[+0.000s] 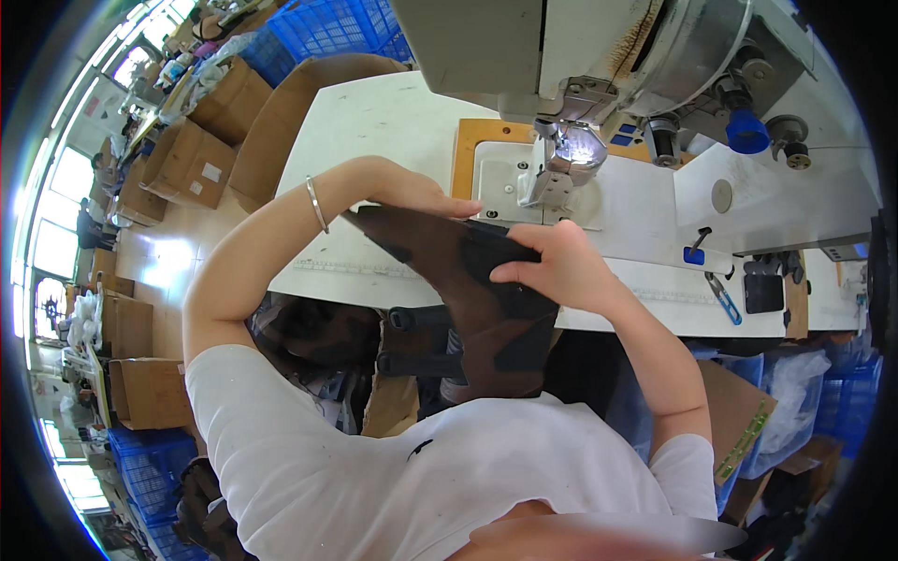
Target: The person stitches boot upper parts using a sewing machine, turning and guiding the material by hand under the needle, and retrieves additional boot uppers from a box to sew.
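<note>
White shirt (374, 467), hands (552, 266) partly hiding dark fabric (449, 257)

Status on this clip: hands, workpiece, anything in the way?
Left hand and right hand both gripping dark brown fabric piece. Sewing machine just beyond. Nothing between.

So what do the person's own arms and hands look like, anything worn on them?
Both forearms are bare, with short white T-shirt sleeves at the shoulders. The left hand has a thin silver bangle at its wrist. The right hand wears nothing; no gloves.

Bright daylight, heavy fisheye bending.
Windows (56, 187) far left of the hands glare white; machine lamp (580, 145) flares above them; rim dark.
</note>
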### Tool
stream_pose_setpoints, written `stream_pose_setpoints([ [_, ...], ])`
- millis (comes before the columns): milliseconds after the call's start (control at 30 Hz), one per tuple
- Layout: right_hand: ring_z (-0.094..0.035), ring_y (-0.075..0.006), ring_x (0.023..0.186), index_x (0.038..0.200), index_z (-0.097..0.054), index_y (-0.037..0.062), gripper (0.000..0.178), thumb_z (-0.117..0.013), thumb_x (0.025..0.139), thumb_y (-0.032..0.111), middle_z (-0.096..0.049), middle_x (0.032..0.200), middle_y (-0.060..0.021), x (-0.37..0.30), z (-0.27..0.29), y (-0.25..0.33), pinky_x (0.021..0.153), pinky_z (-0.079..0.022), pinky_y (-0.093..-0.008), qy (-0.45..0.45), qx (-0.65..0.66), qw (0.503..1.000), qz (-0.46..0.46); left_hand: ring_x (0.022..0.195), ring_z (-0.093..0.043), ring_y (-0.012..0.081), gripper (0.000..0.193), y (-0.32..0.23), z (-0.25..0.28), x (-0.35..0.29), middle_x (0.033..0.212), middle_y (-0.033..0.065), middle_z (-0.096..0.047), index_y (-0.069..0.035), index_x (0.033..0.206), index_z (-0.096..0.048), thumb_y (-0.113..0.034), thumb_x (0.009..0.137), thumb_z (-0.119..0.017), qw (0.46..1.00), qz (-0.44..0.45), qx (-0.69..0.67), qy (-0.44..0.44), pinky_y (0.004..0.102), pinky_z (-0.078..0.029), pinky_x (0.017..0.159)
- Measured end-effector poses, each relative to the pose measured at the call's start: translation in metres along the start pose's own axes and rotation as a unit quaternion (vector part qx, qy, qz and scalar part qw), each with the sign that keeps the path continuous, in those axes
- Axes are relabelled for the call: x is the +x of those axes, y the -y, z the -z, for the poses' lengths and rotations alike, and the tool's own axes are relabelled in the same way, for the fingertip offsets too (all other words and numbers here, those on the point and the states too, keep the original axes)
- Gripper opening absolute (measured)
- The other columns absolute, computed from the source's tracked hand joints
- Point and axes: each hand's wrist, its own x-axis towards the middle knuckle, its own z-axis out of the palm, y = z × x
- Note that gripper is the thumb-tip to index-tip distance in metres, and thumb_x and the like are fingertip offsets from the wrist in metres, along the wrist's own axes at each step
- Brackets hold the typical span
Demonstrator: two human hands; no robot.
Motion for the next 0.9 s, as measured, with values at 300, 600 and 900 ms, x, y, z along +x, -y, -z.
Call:
stream_pose_setpoints([
  [300,-0.058,-0.0060,0.075,0.101,-0.062,-0.0028,0.018,-0.058,0.093,0.013,-0.065,0.087,-0.0017,-0.006,-0.009,-0.032,0.066,-0.049,-0.0228,-0.163,0.424,0.887,-0.081,0.112,-0.051,0.0368,0.036,-0.015,-0.049,-0.068,0.116,0.0090,-0.060,-0.011,0.110,-0.065,-0.023,0.076,-0.071,0.765,-0.070,0.151,-0.623,0.0465,-0.039,0.096],
  [600,-0.062,-0.0093,0.082,0.106,-0.060,-0.0043,0.020,-0.057,0.094,0.011,-0.066,0.095,-0.0062,0.007,-0.017,-0.012,0.075,-0.051,-0.0232,-0.268,0.576,0.771,-0.026,0.120,-0.051,0.0351,0.048,-0.033,-0.153,-0.047,0.133,0.0058,-0.052,-0.025,0.126,-0.057,-0.025,0.079,-0.064,0.665,0.031,0.412,-0.622,0.0531,-0.037,0.102],
  [900,-0.060,-0.0067,0.080,0.104,-0.061,-0.0026,0.017,-0.058,0.093,0.011,-0.065,0.093,-0.0040,0.019,-0.017,-0.015,0.073,-0.049,-0.0214,-0.309,0.549,0.776,-0.020,0.120,-0.052,0.0337,0.046,-0.015,-0.138,-0.030,0.134,0.0044,-0.051,-0.028,0.126,-0.058,-0.018,0.081,-0.059,0.633,0.007,0.419,-0.651,0.0517,-0.038,0.102],
])
